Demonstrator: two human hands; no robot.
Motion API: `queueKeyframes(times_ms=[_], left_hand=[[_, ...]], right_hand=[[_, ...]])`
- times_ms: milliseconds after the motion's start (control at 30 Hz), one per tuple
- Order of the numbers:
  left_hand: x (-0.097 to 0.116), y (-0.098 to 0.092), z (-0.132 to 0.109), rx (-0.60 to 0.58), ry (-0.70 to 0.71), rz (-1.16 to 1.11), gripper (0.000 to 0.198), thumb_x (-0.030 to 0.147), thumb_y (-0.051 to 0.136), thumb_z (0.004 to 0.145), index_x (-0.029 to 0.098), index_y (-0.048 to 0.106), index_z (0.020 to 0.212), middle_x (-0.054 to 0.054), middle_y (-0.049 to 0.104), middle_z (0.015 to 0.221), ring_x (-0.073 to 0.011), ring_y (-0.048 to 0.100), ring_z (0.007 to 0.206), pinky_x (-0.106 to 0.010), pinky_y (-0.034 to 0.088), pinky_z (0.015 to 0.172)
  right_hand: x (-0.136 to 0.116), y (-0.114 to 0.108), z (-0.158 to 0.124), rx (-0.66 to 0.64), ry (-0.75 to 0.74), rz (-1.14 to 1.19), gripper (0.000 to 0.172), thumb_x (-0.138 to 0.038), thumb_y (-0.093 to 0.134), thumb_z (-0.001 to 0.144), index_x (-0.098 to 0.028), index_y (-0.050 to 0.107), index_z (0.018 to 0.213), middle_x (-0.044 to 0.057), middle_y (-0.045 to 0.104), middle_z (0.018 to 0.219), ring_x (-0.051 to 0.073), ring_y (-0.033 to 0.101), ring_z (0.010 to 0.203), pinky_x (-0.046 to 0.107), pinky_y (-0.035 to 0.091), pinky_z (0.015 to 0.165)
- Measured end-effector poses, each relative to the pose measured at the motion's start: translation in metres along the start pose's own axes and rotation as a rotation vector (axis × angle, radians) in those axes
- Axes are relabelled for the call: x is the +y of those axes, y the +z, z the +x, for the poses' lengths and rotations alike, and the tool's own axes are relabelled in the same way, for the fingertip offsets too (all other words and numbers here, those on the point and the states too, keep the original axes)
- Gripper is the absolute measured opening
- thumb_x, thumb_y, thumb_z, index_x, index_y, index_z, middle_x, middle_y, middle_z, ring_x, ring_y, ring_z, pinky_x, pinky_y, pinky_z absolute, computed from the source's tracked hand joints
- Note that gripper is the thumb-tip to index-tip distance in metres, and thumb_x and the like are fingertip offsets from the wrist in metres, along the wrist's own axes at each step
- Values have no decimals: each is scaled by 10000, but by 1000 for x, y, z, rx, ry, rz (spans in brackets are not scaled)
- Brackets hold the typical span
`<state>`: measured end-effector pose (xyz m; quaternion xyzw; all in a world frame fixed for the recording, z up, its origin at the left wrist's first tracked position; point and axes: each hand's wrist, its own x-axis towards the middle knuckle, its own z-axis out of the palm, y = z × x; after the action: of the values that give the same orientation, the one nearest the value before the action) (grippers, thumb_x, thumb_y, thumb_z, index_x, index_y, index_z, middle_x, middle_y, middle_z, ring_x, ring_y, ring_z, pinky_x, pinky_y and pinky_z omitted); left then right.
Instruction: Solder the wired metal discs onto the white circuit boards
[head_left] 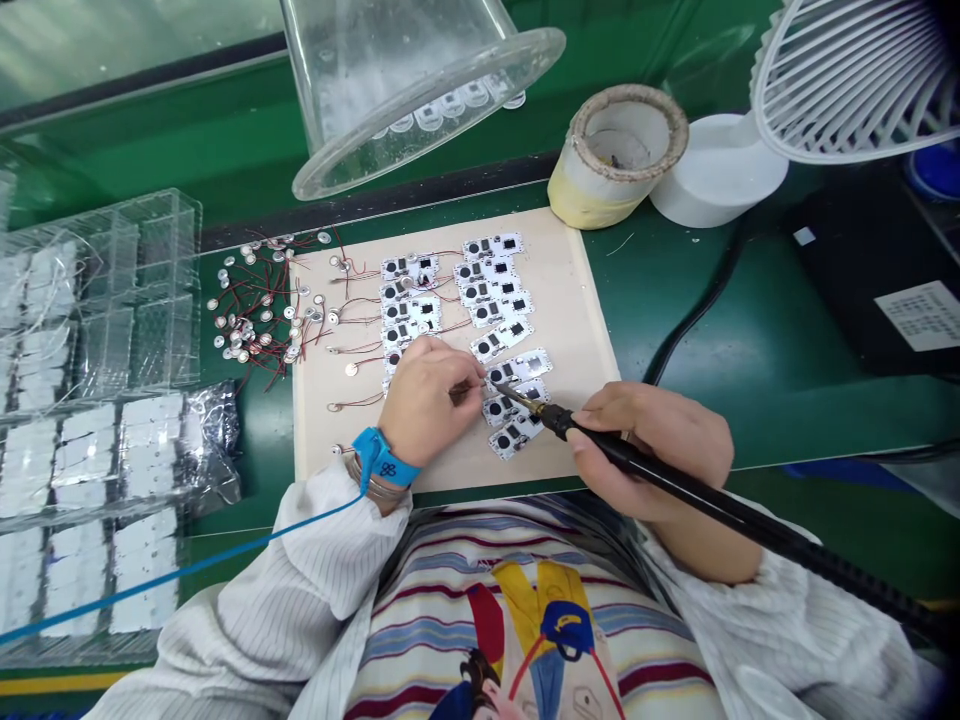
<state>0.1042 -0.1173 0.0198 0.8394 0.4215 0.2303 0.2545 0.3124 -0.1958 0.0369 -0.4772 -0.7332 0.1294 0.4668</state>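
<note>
Main spot: a pale wooden board [574, 300] lies on the green bench [712, 330].
Left hand: the left hand [424, 400] rests over the near part of the board. Its fingers [465, 390] pinch a thin thing [469, 388] that is too small to tell.
Right hand: the right hand [645, 450] grips a black soldering iron [675, 480] at the near right edge of the board.
Both hands: they are apart but close, with the iron's gold tip [521, 398] just beside the left fingers.
Circuit boards: many small white circuit boards [495, 290] lie in rows on the board, and some are right under the iron's tip.
Wired discs: small metal discs [255, 310] with red wires lie in a heap just left of the board, and a few sit on it.
Left of the board: a clear plastic tray [112, 300] holds white pieces.
Behind the board: there is a clear plastic cover [420, 90], a round roll [615, 150] and a white fan [847, 80].
Wrist: a blue band [382, 458] on the left wrist has a blue cord [187, 565] going off to the left.
</note>
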Motion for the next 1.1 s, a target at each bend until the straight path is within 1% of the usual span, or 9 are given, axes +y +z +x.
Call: queueKeyframes(times_ms=[200, 333, 533, 700, 800, 933, 1100], left_hand=[[0, 0, 2, -10, -5, 9, 146, 54, 606, 691, 186, 609, 629, 21, 752, 835, -175, 562, 788, -349, 450, 804], [-1, 0, 3, -11, 9, 6, 144, 52, 604, 690, 186, 613, 637, 22, 753, 834, -170, 563, 779, -349, 447, 801], [0, -1, 2, -17, 12, 1, 147, 51, 607, 688, 187, 612, 631, 27, 753, 842, -165, 565, 779, -347, 442, 808], [0, -1, 3, -24, 15, 9, 149, 53, 608, 690, 190, 608, 634, 28, 752, 843, -164, 569, 777, -348, 441, 808], [0, -2, 3, -27, 18, 20, 152, 54, 598, 695, 194, 604, 636, 27, 752, 845, -168, 571, 780, -352, 442, 812], [1, -2, 4, -31, 16, 24, 152, 54, 587, 695, 194, 600, 635, 25, 752, 839, -170, 564, 773, -353, 442, 810], [0, -3, 4, -34, 13, 20, 150, 59, 581, 695, 197, 600, 638, 21, 751, 836, -175, 564, 774, -362, 440, 822]], right_hand=[[1, 5, 0, -7, 8, -16, 206, -136, 637, 742, -268, 537, 864, -7, 604, 658, 170, 616, 581, 306, 534, 535], [-1, 6, 3, -15, 7, -46, 207, -139, 626, 750, -277, 527, 869, -11, 603, 643, 173, 613, 569, 304, 525, 516], [2, 7, 2, -17, 6, -37, 219, -135, 635, 742, -267, 526, 879, -5, 607, 654, 176, 620, 584, 308, 528, 531], [2, 7, 3, -30, -4, -38, 201, -145, 624, 743, -274, 529, 864, -10, 611, 649, 174, 624, 575, 300, 529, 515], [0, 6, 4, -15, -22, -23, 195, -136, 620, 735, -269, 541, 854, -7, 611, 646, 170, 619, 559, 298, 533, 507], [-1, 1, 6, 29, -28, -2, 207, -107, 636, 718, -259, 554, 832, -4, 594, 633, 163, 603, 535, 290, 510, 460], [-1, -4, 8, 52, -56, -6, 208, -87, 651, 702, -236, 558, 813, -16, 581, 622, 141, 596, 515, 262, 505, 457]])
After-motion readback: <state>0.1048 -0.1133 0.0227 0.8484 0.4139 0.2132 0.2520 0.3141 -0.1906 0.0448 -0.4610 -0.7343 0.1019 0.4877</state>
